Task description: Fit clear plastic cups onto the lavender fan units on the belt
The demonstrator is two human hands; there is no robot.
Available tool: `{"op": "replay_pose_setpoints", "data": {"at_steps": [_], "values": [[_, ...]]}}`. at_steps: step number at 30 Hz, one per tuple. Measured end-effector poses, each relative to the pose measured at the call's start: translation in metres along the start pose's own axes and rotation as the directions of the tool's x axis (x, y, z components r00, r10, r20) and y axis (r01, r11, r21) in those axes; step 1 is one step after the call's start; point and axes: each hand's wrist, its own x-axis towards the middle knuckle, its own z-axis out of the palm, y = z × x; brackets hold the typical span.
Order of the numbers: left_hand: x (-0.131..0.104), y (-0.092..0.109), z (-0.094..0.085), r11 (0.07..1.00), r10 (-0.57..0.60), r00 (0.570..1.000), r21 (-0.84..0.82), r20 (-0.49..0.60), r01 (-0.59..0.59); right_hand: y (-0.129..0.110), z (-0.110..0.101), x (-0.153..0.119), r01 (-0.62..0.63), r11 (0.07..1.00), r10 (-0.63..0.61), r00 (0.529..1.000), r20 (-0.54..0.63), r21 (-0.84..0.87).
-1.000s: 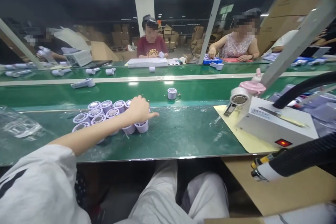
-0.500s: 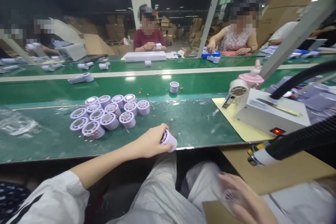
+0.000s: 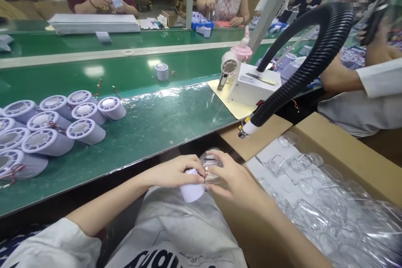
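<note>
Nearby, cardboard box (image 3: 354, 148) holds jumbled clear plastic pieces (image 3: 314, 214); left hand (image 3: 179, 171) grips lilac cylinder (image 3: 192, 191), right hand (image 3: 234, 178) clear piece (image 3: 211, 162).

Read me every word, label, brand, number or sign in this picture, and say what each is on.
No text can be read with certainty.
Pale clothes of the person working, bottom edge: large black letters, upside down and cut off; no sure reading.
Same clothes, beside them: thin small writing, too small to read.
White box behind the black hose: small label, print too small to read.
</note>
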Motion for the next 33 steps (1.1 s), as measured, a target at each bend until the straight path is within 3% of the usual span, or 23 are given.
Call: {"op": "replay_pose_setpoints", "data": {"at_steps": [3,6,9,12,14,16,18,19,22,24,27,33], "values": [[-0.003,0.003,0.005,0.975,0.084,0.986,0.218,-0.144,-0.051,0.002,0.001,-0.002,-0.079,0.976,0.067,0.996,0.064,0.202],[-0.003,-0.005,0.012,0.965,0.138,0.945,0.257,-0.298,-0.059,-0.001,0.001,-0.003,-0.157,0.894,0.152,0.987,0.047,0.419],[-0.001,-0.022,0.016,0.955,0.220,0.899,0.272,-0.379,-0.119,-0.006,0.001,-0.002,-0.183,0.822,0.244,0.969,-0.045,0.539],[0.001,-0.037,0.019,0.923,0.321,0.875,0.329,-0.363,-0.202,-0.007,0.001,-0.001,-0.196,0.760,0.342,0.932,-0.124,0.620],[0.002,-0.040,0.020,0.916,0.341,0.886,0.321,-0.313,-0.240,-0.003,0.002,-0.001,-0.200,0.697,0.396,0.908,-0.136,0.688],[0.001,-0.037,0.021,0.945,0.291,0.917,0.231,-0.272,-0.231,0.003,0.004,-0.002,-0.190,0.620,0.427,0.896,-0.124,0.761],[-0.001,-0.033,0.023,0.981,0.192,0.943,0.070,-0.270,-0.180,0.008,0.006,-0.005,-0.157,0.580,0.397,0.912,-0.108,0.799],[-0.002,-0.031,0.024,0.988,0.138,0.950,-0.030,-0.280,-0.153,0.010,0.007,-0.007,-0.136,0.605,0.351,0.930,-0.109,0.784],[-0.004,-0.030,0.025,0.951,0.028,0.961,-0.288,-0.276,-0.111,0.011,0.011,-0.015,-0.030,0.795,0.161,0.974,-0.163,0.606],[-0.006,-0.030,0.025,0.938,0.022,0.966,-0.329,-0.259,-0.110,0.010,0.012,-0.020,0.027,0.870,0.082,0.977,-0.199,0.493],[-0.008,-0.029,0.024,0.955,0.085,0.967,-0.255,-0.242,-0.148,0.008,0.010,-0.026,0.005,0.869,0.093,0.981,-0.172,0.496],[-0.010,-0.024,0.021,0.941,0.222,0.949,-0.206,-0.226,-0.269,0.006,0.003,-0.027,-0.119,0.732,0.190,0.981,-0.033,0.671]]}}
